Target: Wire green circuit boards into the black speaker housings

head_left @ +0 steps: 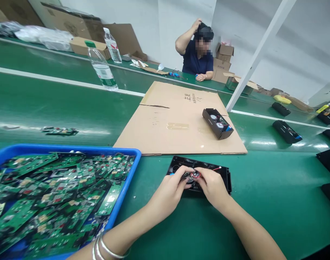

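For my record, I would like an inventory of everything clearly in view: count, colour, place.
Wired round part: 1, silvery and red, between hands
Open casing: 1, black, beneath it
Tray: 1, blue, near left
Circuit boards: many, green, in the tray
Loose circuit board: 1, green, beyond the tray
Cardboard sheet: 1, brown, centre
Filled casing: 1, black, on the sheet
Other casings: several, black, right
Bottles: 2, clear, back left
Cardboard boxes: several, brown, back
Plastic bags: count unclear, white, back left
Packet: 1, yellow, back right
Post: 1, white, right of centre
Worktops: count unclear, green, near to far
Co-worker: 1, dark blue shirt, back
Bangles: several, silvery, left wrist
Left hand: 1, bare, at the round part
Right hand: 1, bare, same part
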### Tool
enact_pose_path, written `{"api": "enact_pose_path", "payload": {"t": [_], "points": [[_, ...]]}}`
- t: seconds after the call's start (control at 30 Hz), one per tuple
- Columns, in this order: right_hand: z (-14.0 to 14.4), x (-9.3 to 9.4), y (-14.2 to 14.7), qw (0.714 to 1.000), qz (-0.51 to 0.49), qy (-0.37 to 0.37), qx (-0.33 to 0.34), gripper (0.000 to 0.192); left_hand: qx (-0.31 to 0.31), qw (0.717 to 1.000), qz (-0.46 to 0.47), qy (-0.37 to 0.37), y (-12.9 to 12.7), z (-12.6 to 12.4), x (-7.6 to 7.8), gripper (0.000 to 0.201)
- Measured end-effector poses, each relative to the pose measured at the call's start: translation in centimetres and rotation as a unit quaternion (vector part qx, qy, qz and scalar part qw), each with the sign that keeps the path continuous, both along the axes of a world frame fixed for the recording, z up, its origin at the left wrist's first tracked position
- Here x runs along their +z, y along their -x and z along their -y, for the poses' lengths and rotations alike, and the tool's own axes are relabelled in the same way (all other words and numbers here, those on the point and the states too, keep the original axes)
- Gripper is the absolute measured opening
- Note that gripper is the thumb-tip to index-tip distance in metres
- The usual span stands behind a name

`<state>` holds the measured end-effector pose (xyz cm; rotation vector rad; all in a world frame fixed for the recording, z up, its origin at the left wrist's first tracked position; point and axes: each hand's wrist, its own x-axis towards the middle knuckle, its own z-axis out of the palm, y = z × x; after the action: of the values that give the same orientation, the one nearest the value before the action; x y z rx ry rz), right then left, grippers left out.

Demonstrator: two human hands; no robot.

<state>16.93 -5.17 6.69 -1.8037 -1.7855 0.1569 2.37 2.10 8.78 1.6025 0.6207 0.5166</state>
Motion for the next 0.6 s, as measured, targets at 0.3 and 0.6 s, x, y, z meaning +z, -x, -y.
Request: {"api": "enact_pose_path", "payload": {"t": [0.3, 0.6], "points": [[-0.1, 1.2, 0.0, 0.998, -0.024, 0.065, -0.002, 0.014, 0.001, 0.999, 0.002, 0.032, -0.3, 0.1, -0.2, 0.028], [1.0, 4.1, -4.9, 0.974, 0.189, 0.113, -0.056, 0.021, 0.059, 0.994, -0.029, 0.084, -0.2, -0.7, 0.6, 0.029]]}}
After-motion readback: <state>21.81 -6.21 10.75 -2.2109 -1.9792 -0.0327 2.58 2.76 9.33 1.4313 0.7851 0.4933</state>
